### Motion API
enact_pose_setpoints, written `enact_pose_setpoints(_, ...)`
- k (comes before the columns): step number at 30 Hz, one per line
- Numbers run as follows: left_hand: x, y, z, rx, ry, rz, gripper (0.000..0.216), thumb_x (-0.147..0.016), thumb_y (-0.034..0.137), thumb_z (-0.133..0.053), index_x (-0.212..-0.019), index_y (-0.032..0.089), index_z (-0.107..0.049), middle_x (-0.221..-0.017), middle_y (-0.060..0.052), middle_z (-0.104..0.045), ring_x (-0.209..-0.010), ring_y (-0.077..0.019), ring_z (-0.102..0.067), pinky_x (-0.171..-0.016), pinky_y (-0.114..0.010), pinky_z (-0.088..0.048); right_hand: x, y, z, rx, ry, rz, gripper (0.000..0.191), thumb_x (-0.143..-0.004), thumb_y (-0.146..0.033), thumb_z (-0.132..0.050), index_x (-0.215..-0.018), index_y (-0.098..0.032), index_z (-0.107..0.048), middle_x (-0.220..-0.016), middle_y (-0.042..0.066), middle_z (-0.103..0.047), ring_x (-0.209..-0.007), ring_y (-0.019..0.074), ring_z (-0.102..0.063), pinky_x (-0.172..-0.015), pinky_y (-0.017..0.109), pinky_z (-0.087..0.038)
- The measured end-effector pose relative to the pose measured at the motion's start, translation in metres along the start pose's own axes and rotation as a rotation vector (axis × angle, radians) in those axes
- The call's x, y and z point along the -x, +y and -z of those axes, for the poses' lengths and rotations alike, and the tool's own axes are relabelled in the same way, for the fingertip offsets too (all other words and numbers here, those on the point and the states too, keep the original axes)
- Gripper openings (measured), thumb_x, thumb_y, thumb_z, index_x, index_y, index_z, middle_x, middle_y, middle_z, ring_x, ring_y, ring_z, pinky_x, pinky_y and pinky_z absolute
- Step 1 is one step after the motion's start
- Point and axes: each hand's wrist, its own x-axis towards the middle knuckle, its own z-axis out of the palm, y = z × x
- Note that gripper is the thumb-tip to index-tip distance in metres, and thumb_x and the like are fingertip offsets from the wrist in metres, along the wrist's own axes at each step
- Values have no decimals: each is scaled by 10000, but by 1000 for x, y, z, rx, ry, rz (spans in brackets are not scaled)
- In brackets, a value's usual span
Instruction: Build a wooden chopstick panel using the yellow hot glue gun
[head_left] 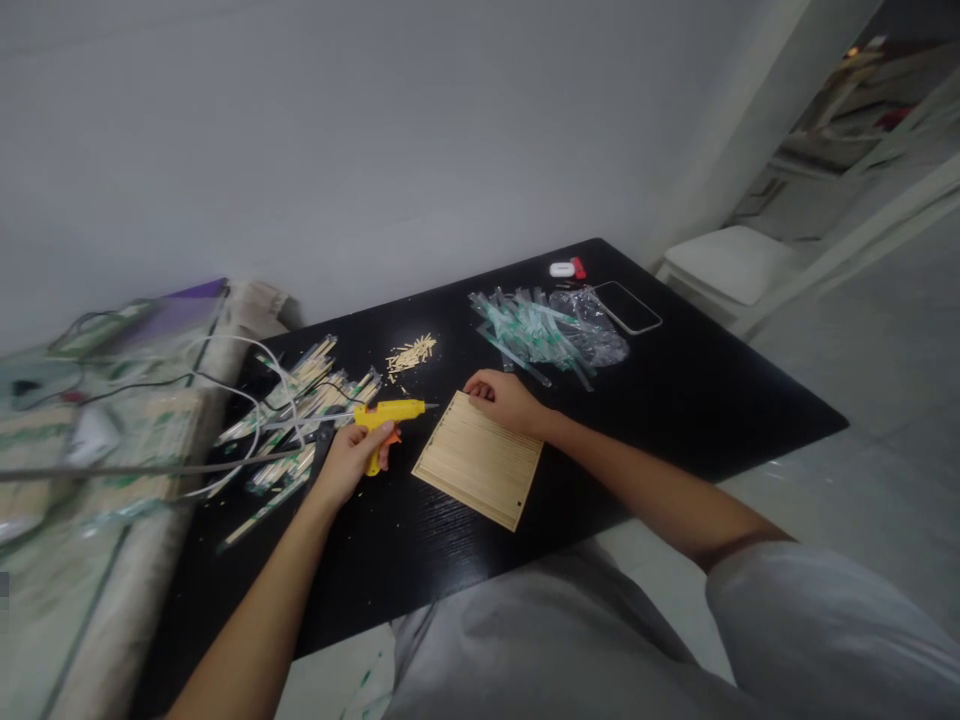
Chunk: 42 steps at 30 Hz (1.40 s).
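Note:
My left hand (354, 458) is wrapped around a yellow hot glue gun (397, 410), a finger by its orange trigger. The gun's nozzle points right, a little short of a flat panel of pale wooden sticks (480, 455) laid side by side. Across the panel's far edge rests my right hand (510, 400), its fingers curled and closed there; whether a small piece is also between the fingertips is hidden. A small dark mark shows at the panel's near right corner.
Wrapped chopsticks (307, 400) lie scattered on the black table (675, 420) at left, under cables. Behind are a heap of short stick pieces (412, 354), empty plastic wrappers (532, 330), a phone (627, 306) and a white case (562, 270). A white stool (731, 262) stands beyond.

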Motion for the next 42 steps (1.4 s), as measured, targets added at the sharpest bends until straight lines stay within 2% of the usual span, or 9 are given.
enact_pose_setpoints(5,1,1,-2,-56,-11,-13,495,-873,567,-594,-547,195,-601,-450,-21,-565,-436,-131,-498,-491,-241,-390,1,-2,1,70,-6,38,130,-837,-88,-626,-915,-161,-700,-857,26,-660,-773,135,-592,-736,272,-476)
enact_pose_setpoints(18,-1,-2,-4,-38,25,-25,518,-857,584,-649,-537,180,-606,-433,-17,-581,-396,-99,-468,-442,-215,-339,2,-2,1,209,-38,105,110,-887,-87,-607,-919,-167,-676,-903,35,-642,-788,137,-598,-736,262,-463)
enact_pose_setpoints(25,3,4,-6,-42,36,-27,491,-825,605,-659,-591,175,-619,-445,-3,-576,-398,-101,-477,-435,-215,-350,9,-11,-5,361,-32,200,59,-916,-176,-635,-966,-158,-662,-1029,105,-653,-994,247,-559,-946,409,-434)
enact_pose_setpoints(29,6,8,-1,-128,58,-63,473,-782,599,-693,-588,175,-615,-430,16,-547,-389,-97,-455,-421,-214,-335,15,-18,-9,472,-52,329,152,-919,-253,-688,-1034,-158,-657,-1068,111,-652,-994,259,-544,-919,414,-432)
enact_pose_setpoints(35,6,3,3,-134,10,-30,474,-744,619,-703,-648,156,-676,-440,20,-546,-390,-105,-471,-407,-217,-321,18,-17,-17,512,-106,454,195,-894,-306,-745,-990,-168,-647,-1049,103,-654,-983,259,-526,-859,393,-393)
enact_pose_setpoints(39,3,0,8,-151,-33,-27,514,-754,661,-683,-664,156,-694,-421,23,-533,-366,-102,-445,-401,-220,-305,17,-18,-19,508,-156,422,162,-915,-284,-720,-850,-182,-612,-916,68,-638,-877,223,-524,-807,362,-373)
enact_pose_setpoints(42,3,1,17,-196,-147,-7,567,-804,703,-630,-640,163,-692,-399,20,-522,-352,-98,-435,-403,-220,-301,16,-19,-17,435,-176,370,154,-932,-223,-678,-813,-187,-587,-861,43,-620,-840,197,-530,-792,335,-372)
